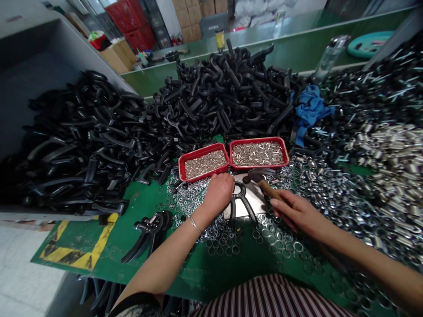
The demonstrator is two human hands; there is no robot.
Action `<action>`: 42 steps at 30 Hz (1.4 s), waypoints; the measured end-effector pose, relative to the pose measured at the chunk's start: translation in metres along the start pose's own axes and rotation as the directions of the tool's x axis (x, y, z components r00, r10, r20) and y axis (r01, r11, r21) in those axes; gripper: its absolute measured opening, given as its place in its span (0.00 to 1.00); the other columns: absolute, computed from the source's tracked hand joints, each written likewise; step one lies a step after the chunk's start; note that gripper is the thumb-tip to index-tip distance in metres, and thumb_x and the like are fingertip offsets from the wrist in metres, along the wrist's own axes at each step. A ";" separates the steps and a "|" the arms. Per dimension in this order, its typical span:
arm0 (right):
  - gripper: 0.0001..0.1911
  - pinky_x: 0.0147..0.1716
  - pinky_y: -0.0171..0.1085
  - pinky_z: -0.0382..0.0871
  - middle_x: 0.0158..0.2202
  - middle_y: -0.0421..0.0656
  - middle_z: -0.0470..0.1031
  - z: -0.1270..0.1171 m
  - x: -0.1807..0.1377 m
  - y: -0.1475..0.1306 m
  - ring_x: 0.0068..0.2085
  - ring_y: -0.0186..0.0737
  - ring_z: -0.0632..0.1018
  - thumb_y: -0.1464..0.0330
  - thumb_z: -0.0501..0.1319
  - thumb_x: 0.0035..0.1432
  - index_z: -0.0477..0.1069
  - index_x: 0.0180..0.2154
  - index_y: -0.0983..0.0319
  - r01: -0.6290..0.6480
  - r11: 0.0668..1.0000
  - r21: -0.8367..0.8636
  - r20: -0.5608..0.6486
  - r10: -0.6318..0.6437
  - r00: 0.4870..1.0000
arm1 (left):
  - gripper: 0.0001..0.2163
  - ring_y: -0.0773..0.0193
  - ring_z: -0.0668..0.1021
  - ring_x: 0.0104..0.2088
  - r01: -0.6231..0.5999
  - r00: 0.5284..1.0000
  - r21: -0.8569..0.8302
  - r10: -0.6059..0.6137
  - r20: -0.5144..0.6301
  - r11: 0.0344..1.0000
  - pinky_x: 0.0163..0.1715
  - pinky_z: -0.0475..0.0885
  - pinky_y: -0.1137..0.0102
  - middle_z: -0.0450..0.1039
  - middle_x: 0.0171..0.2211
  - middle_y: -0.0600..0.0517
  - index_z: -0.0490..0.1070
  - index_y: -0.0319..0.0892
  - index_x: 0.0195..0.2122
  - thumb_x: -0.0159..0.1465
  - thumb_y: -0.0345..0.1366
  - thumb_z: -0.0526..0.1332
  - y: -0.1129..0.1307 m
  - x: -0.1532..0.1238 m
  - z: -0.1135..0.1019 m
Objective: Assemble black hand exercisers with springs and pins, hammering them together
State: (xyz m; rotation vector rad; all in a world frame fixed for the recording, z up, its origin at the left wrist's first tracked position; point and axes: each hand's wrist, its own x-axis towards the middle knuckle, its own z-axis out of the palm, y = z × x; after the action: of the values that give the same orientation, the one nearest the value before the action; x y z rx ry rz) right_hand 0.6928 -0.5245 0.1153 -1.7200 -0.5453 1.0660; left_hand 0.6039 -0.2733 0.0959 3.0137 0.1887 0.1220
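Observation:
My left hand (218, 192) is closed, knuckles up, pressing on the top of a black two-armed plastic handle part (240, 203) that lies on a small metal block (253, 200) on the green table (211, 268). What its fingers pinch is hidden. My right hand (295, 212) is wrapped round the wooden handle of a small hammer (261, 180), whose dark head sits just above the black part. Loose metal washers (228, 242) lie all round both hands.
Two red trays, the left red tray (204, 164) and the right red tray (258, 153), hold small metal pins. Large heaps of black plastic handles (211, 92) fill the back and left. Finished assemblies (148, 231) lie left. A blue cloth (309, 110) and silver springs (393, 145) are right.

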 end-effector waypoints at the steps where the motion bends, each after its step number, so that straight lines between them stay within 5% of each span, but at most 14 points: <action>1: 0.20 0.13 0.31 0.57 0.29 0.36 0.72 -0.002 0.000 -0.001 0.16 0.28 0.65 0.49 0.57 0.66 0.65 0.46 0.58 -0.012 1.000 0.004 0.010 0.012 1.000 | 0.11 0.53 0.76 0.41 0.008 1.000 -0.023 -0.008 0.000 1.000 0.45 0.68 0.59 0.76 0.38 0.43 0.72 0.38 0.39 0.72 0.32 0.51 -0.001 0.000 0.001; 9: 0.19 0.12 0.29 0.52 0.33 0.37 0.74 0.000 0.004 0.004 0.15 0.25 0.64 0.50 0.55 0.67 0.63 0.44 0.59 -0.017 0.996 0.083 0.033 0.014 0.999 | 0.08 0.58 0.78 0.40 0.152 0.988 -0.329 -0.151 0.028 0.932 0.43 0.70 0.64 0.77 0.39 0.47 0.73 0.40 0.39 0.70 0.32 0.54 -0.010 0.002 0.003; 21: 0.19 0.11 0.30 0.55 0.33 0.38 0.75 0.000 0.004 0.004 0.15 0.26 0.65 0.49 0.56 0.66 0.64 0.46 0.58 -0.035 0.997 0.072 0.046 0.031 0.998 | 0.09 0.55 0.77 0.40 0.062 0.998 -0.096 -0.058 0.037 0.993 0.43 0.69 0.61 0.76 0.38 0.45 0.72 0.39 0.39 0.71 0.33 0.53 -0.007 0.002 0.000; 27: 0.18 0.12 0.31 0.58 0.33 0.40 0.76 0.000 0.006 -0.002 0.16 0.27 0.67 0.50 0.55 0.67 0.65 0.45 0.58 -0.009 0.998 0.060 0.056 0.006 0.998 | 0.10 0.51 0.75 0.39 -0.193 0.981 0.139 0.189 0.040 0.971 0.44 0.66 0.57 0.74 0.35 0.42 0.72 0.35 0.39 0.70 0.26 0.50 0.000 0.002 -0.004; 31: 0.20 0.11 0.32 0.60 0.34 0.41 0.77 -0.003 0.009 0.000 0.16 0.28 0.68 0.49 0.55 0.67 0.66 0.45 0.58 -0.027 0.999 0.024 0.083 0.025 0.996 | 0.10 0.52 0.75 0.40 -0.217 0.976 0.148 0.212 0.045 0.965 0.44 0.66 0.57 0.73 0.36 0.42 0.72 0.35 0.40 0.69 0.26 0.51 -0.001 0.001 -0.001; 36: 0.20 0.10 0.33 0.56 0.25 0.38 0.73 -0.006 0.004 -0.018 0.13 0.29 0.64 0.48 0.51 0.68 0.67 0.42 0.57 -0.053 0.992 -0.115 0.096 0.065 0.993 | 0.11 0.52 0.74 0.48 -0.034 0.997 -0.038 0.032 -0.063 0.999 0.50 0.67 0.58 0.74 0.47 0.42 0.70 0.37 0.50 0.72 0.37 0.54 -0.004 -0.017 0.004; 39: 0.21 0.14 0.34 0.59 0.25 0.39 0.72 -0.007 0.001 -0.042 0.16 0.31 0.67 0.49 0.49 0.69 0.68 0.41 0.57 0.093 0.950 -0.297 0.079 -0.073 0.994 | 0.13 0.52 0.73 0.51 -0.012 0.989 -0.097 -0.002 -0.145 0.995 0.52 0.67 0.56 0.74 0.50 0.41 0.69 0.37 0.51 0.72 0.40 0.54 0.006 -0.042 0.004; 42: 0.21 0.24 0.37 0.65 0.30 0.43 0.75 -0.007 0.011 -0.057 0.25 0.37 0.74 0.51 0.47 0.70 0.69 0.42 0.58 0.250 0.814 -0.524 0.038 -0.271 0.962 | 0.11 0.52 0.74 0.50 -0.075 0.991 -0.071 0.067 -0.114 0.995 0.52 0.67 0.56 0.75 0.47 0.42 0.72 0.39 0.48 0.73 0.37 0.52 0.020 -0.067 0.003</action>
State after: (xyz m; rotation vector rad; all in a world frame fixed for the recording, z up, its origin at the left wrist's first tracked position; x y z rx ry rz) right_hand 0.7111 -0.4972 0.1633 -2.0518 -1.0963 0.7165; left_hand 0.5406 -0.3021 0.0903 2.9411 0.0850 0.2979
